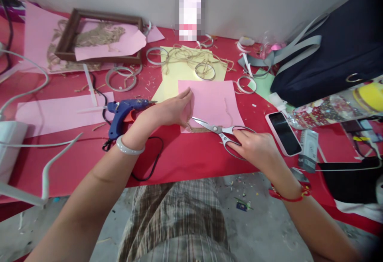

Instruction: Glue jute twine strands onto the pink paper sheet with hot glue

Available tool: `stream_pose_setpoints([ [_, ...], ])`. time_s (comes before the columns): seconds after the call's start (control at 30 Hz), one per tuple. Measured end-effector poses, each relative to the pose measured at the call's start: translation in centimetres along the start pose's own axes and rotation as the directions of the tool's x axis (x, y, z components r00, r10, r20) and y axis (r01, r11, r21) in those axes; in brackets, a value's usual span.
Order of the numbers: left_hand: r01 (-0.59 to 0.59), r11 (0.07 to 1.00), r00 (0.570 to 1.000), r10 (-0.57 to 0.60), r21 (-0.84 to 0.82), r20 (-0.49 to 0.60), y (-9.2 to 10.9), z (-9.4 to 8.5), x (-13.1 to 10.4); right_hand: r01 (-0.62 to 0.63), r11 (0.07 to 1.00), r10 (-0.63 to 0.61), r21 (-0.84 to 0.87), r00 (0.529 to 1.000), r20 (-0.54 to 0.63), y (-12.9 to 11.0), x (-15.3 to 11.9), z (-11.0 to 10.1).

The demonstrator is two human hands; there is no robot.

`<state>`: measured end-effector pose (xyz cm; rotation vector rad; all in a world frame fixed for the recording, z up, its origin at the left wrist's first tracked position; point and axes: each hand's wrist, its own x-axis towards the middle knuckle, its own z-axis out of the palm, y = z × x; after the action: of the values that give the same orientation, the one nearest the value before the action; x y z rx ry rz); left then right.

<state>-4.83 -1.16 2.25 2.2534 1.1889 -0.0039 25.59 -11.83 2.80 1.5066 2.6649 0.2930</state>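
Observation:
Metal scissors (218, 129) are in my right hand (254, 146), whose fingers go through the handle loops. Their narrow blades point left along the lower part of a pink sheet (211, 100). My left hand (179, 108) is at the sheet's left edge, its fingers closed near the blade tips beside a bit of twine; what they pinch is too small to make out. A strip of brown twine (201, 129) runs along the sheet's bottom edge, partly under the blades. A loose thread lies on the sheet's right side.
A blue glue gun (121, 114) with a black cord lies left of my left hand. Behind are a yellow sheet (170, 82) with tangled twine, tape rings and a brown frame (98, 58). To the right are a phone (284, 133), a bottle (332, 108) and a dark bag (332, 54).

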Motion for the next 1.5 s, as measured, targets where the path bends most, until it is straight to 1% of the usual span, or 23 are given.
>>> stream_pose_setpoints([
  [0.1,0.004,1.0,1.0,-0.004,-0.003,0.003,0.0,0.0,0.0,0.035,0.998,-0.04,-0.044,0.991,-0.13,-0.2,-0.4,0.2],
  [0.2,0.028,1.0,0.999,-0.028,0.011,0.022,0.2,-0.1,0.0,0.0,0.998,-0.012,-0.056,0.979,-0.204,-0.3,-0.4,0.4],
  [0.3,0.008,1.0,1.0,-0.008,0.014,0.015,0.1,-0.1,0.0,-0.104,0.994,0.097,-0.024,0.974,-0.202,-0.1,-0.2,0.6],
  [0.37,-0.017,1.0,1.0,0.017,0.004,-0.005,-0.3,-0.1,0.0,-0.18,0.984,0.179,0.018,0.96,-0.214,0.1,0.1,0.5],
  [0.43,-0.036,0.999,0.999,0.036,-0.013,-0.026,-0.8,0.0,0.1,-0.258,0.961,0.276,0.102,0.927,-0.256,0.3,0.4,0.3],
  [0.47,-0.043,0.999,0.999,0.042,-0.025,-0.032,-1.0,0.0,0.1,-0.303,0.939,0.339,0.166,0.898,-0.281,0.4,0.5,0.1],
  [0.5,-0.048,0.998,0.998,0.046,-0.04,-0.039,-1.1,-0.1,0.2,-0.348,0.904,0.414,0.249,0.859,-0.3,0.5,0.6,-0.1],
  [0.53,-0.05,0.997,0.998,0.047,-0.059,-0.052,-1.2,-0.1,0.2,-0.385,0.85,0.497,0.36,0.813,-0.304,0.6,0.6,-0.4],
  [0.57,-0.051,0.995,0.996,0.045,-0.082,-0.074,-1.3,-0.2,0.3,-0.405,0.77,0.579,0.493,0.767,-0.275,0.6,0.6,-0.7],
  [0.6,-0.049,0.993,0.994,0.038,-0.107,-0.106,-1.2,-0.3,0.3,-0.4,0.669,0.641,0.627,0.737,-0.215,0.5,0.5,-1.0],
  [0.63,-0.047,0.991,0.989,0.028,-0.129,-0.145,-1.2,-0.4,0.3,-0.376,0.568,0.665,0.732,0.734,-0.138,0.4,0.2,-1.3],
  [0.67,-0.044,0.988,0.982,0.016,-0.146,-0.186,-1.1,-0.6,0.3,-0.35,0.496,0.646,0.795,0.76,-0.069,0.3,-0.1,-1.6],
  [0.7,-0.041,0.987,0.975,0.004,-0.158,-0.224,-1.0,-0.7,0.2,-0.332,0.475,0.596,0.815,0.802,-0.02,0.1,-0.5,-1.8],
  [0.73,-0.039,0.985,0.968,-0.004,-0.166,-0.252,-0.9,-0.9,0.0,-0.321,0.508,0.531,0.799,0.847,0.003,-0.1,-1.0,-1.9],
  [0.77,-0.039,0.985,0.964,-0.008,-0.169,-0.267,-0.8,-1.1,-0.1,-0.308,0.58,0.463,0.754,0.886,0.005,-0.3,-1.6,-2.0],
  [0.83,-0.042,0.985,0.965,-0.003,-0.168,-0.262,-0.8,-1.5,-0.5,-0.271,0.74,0.357,0.615,0.934,-0.017,-0.8,-2.6,-1.9],
  [0.9,-0.043,0.986,0.974,0.006,-0.161,-0.226,-0.9,-1.8,-0.7,-0.224,0.864,0.276,0.451,0.96,-0.052,-1.3,-3.5,-1.7],
  [0.97,-0.036,0.988,0.981,0.006,-0.153,-0.195,-1.1,-1.9,-0.8,-0.149,0.953,0.179,0.264,0.979,-0.094,-1.7,-4.1,-1.5],
  [1.03,-0.027,0.988,0.983,-0.001,-0.151,-0.183,-1.2,-1.9,-0.6,-0.049,0.994,0.062,0.098,0.988,-0.142,-2.0,-4.4,-1.5],
  [1.1,-0.03,0.989,0.983,0.004,-0.144,-0.181,-1.4,-1.7,-0.4,0.04,0.999,-0.044,-0.024,0.98,-0.193,-2.2,-4.4,-1.7],
  [1.17,-0.042,0.99,0.983,0.016,-0.134,-0.183,-1.5,-1.5,-0.2,0.085,0.991,-0.106,-0.106,0.971,-0.214,-2.3,-4.1,-1.9],
  [1.3,-0.043,0.988,0.983,0.015,-0.149,-0.183,-1.5,-1.5,-0.2,0.109,0.977,-0.147,-0.181,0.966,-0.214,-2.4,-3.3,-2.3],
  [1.5,-0.044,0.984,0.981,0.011,-0.172,-0.192,-1.3,-1.5,-0.3,0.133,0.974,-0.174,-0.184,0.957,-0.232,-2.5,-2.6,-2.3],
])
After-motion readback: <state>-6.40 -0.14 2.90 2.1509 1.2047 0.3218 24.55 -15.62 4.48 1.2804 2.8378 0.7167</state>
